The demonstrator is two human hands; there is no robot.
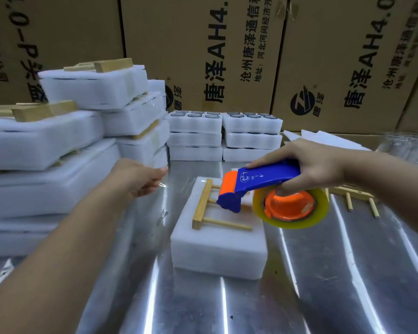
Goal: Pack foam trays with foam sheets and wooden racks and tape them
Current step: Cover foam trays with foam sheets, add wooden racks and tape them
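Note:
A white foam tray (217, 247) lies in the middle of the metal table (227, 309), with a wooden rack (205, 208) lying on top of it. My right hand (309, 165) grips a blue and orange tape dispenser (258, 186) with a roll of clear tape (292, 208), held just above the tray's far right part. My left hand (140, 177) is stretched out to the left of the tray, near the stacked packs, fingers extended; a thin glint of clear tape (163, 185) shows at its fingertips, and whether it pinches the tape is unclear.
Taped foam packs with wooden racks (65, 145) are piled high on the left. Two stacks of foam trays holding round glass items (223, 133) stand at the back. Loose wooden racks (355, 196) lie at the right. Cardboard boxes (227, 56) wall the rear.

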